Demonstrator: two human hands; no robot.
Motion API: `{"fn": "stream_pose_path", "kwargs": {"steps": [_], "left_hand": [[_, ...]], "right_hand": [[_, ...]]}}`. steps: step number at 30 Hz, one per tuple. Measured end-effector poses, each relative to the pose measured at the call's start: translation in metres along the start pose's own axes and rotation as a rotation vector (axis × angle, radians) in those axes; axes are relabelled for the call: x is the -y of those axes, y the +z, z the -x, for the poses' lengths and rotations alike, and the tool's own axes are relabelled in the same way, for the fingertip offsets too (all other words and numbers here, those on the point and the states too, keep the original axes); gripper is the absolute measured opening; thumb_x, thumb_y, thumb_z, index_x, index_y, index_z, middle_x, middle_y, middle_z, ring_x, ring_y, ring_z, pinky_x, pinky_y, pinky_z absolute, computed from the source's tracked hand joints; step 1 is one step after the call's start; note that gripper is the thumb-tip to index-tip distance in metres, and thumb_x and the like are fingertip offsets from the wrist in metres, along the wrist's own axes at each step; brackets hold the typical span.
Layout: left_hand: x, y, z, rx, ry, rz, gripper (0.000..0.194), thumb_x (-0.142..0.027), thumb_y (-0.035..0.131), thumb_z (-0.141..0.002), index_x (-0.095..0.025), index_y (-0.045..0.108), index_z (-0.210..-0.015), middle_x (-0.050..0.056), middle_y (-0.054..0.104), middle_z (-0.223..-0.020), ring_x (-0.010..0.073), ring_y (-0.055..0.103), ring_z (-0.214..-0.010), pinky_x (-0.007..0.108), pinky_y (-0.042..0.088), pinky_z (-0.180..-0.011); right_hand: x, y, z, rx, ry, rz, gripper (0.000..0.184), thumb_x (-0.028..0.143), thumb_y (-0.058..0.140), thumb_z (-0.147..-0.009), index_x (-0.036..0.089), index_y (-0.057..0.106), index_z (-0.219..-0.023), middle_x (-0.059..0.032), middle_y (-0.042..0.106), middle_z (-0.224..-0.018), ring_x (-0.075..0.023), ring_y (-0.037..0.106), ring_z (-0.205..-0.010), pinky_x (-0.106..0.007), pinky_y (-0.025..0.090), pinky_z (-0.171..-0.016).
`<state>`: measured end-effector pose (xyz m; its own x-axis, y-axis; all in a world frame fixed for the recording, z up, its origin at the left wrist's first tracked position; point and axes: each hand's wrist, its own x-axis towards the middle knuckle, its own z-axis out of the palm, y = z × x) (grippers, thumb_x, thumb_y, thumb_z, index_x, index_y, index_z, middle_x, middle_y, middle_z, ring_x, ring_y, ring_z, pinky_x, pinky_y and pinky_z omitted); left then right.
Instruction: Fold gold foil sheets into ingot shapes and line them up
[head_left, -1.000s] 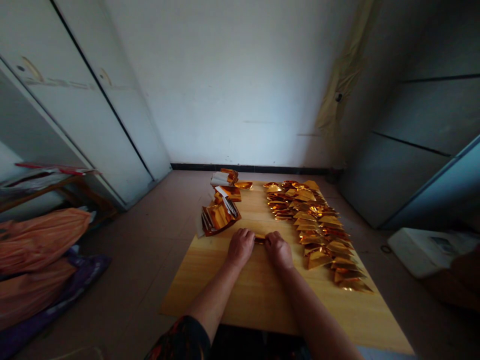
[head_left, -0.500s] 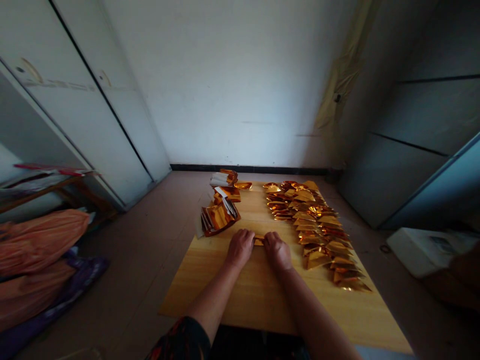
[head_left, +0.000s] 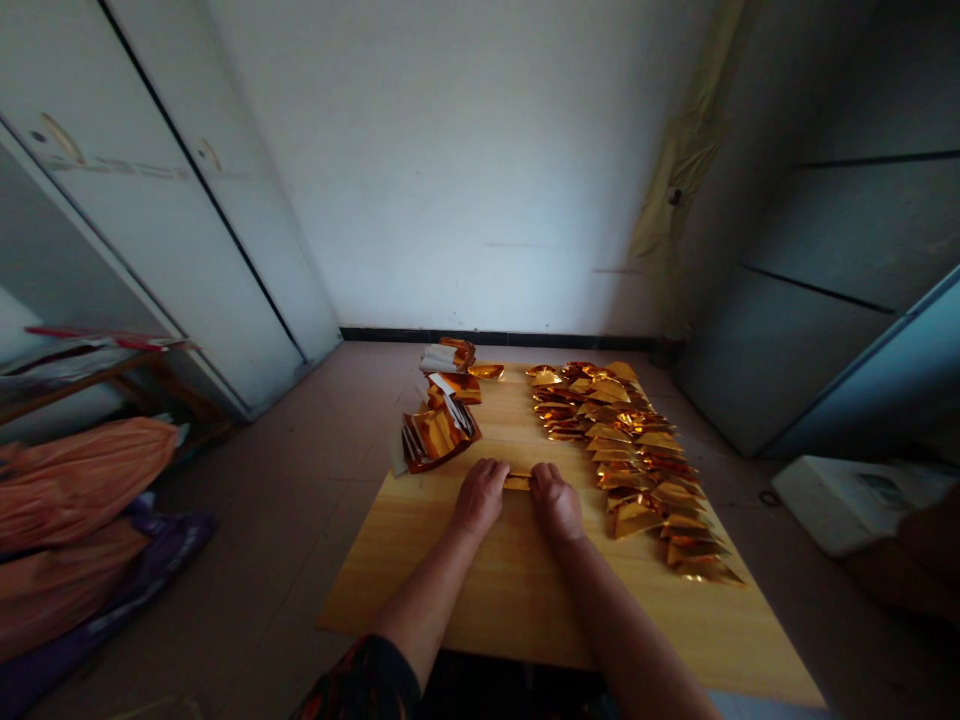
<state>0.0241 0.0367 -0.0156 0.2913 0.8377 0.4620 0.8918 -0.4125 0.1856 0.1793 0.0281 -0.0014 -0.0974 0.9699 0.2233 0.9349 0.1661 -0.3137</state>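
A narrow folded strip of gold foil paper (head_left: 518, 482) lies low over the wooden board, between my two hands. My left hand (head_left: 482, 494) is closed on its left end, fingers bent over it. At the right end, my right hand (head_left: 555, 500) pinches the same strip. The fingertips partly hide both ends. Left of my left hand sits a fanned stack of gold foil sheets (head_left: 441, 430) with pale edges. Right of my right hand stand rows of folded gold paper pieces (head_left: 611, 455), packed close together.
The board (head_left: 420, 560) has smaller foil stacks (head_left: 454, 388) and a boat-shaped gold piece (head_left: 487, 371) at its far left. Cabinets (head_left: 172, 200) stand left, beyond orange bags (head_left: 82, 480). A white box (head_left: 847, 505) lies on the floor at right.
My hands stay at nearly the same spot on the strip. They have shifted slightly apart, so a bit more of the gold strip shows between them.
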Motion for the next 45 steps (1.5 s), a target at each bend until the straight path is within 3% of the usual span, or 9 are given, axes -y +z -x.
{"fn": "stream_pose_path", "kwargs": {"steps": [23,33,39,45], "left_hand": [[0.0004,-0.0023,-0.0005,-0.015,0.013,0.104,0.030,0.002,0.042,-0.077,-0.018,0.057,-0.094,0.005,0.061,-0.082,0.0189,0.055,-0.082,0.030,0.047,-0.075],[0.0039,-0.0017,0.0020,-0.095,-0.069,0.199,0.026,-0.005,0.050,-0.076,-0.018,0.057,-0.097,0.006,0.062,-0.086,0.0190,0.057,-0.087,0.032,0.049,-0.080],[0.0070,-0.0010,0.0024,-0.174,-0.137,0.301,0.028,-0.003,0.045,-0.075,-0.018,0.058,-0.094,0.006,0.065,-0.090,0.0176,0.060,-0.090,0.032,0.050,-0.084],[0.0072,-0.0010,0.0021,-0.173,-0.197,0.358,0.026,-0.005,0.049,-0.074,-0.018,0.058,-0.094,0.005,0.066,-0.090,0.0167,0.061,-0.087,0.030,0.051,-0.082]], "right_hand": [[-0.0022,0.0012,0.0023,-0.001,-0.031,-0.032,0.011,0.017,0.042,-0.091,0.020,0.052,-0.086,-0.0004,0.059,-0.083,-0.0089,0.050,-0.057,-0.024,0.020,-0.051],[-0.0006,-0.0042,0.0001,-0.013,0.058,-0.061,0.016,0.016,0.041,-0.091,0.020,0.055,-0.086,-0.0010,0.059,-0.084,-0.0092,0.048,-0.056,-0.024,0.021,-0.050],[0.0004,-0.0038,0.0000,-0.027,0.076,-0.093,0.016,0.017,0.040,-0.092,0.019,0.055,-0.086,-0.0020,0.059,-0.085,-0.0091,0.047,-0.055,-0.025,0.021,-0.050],[0.0008,-0.0044,-0.0005,-0.014,0.075,-0.075,0.013,0.016,0.043,-0.091,0.019,0.056,-0.086,-0.0020,0.058,-0.084,-0.0088,0.048,-0.055,-0.025,0.023,-0.050]]}}
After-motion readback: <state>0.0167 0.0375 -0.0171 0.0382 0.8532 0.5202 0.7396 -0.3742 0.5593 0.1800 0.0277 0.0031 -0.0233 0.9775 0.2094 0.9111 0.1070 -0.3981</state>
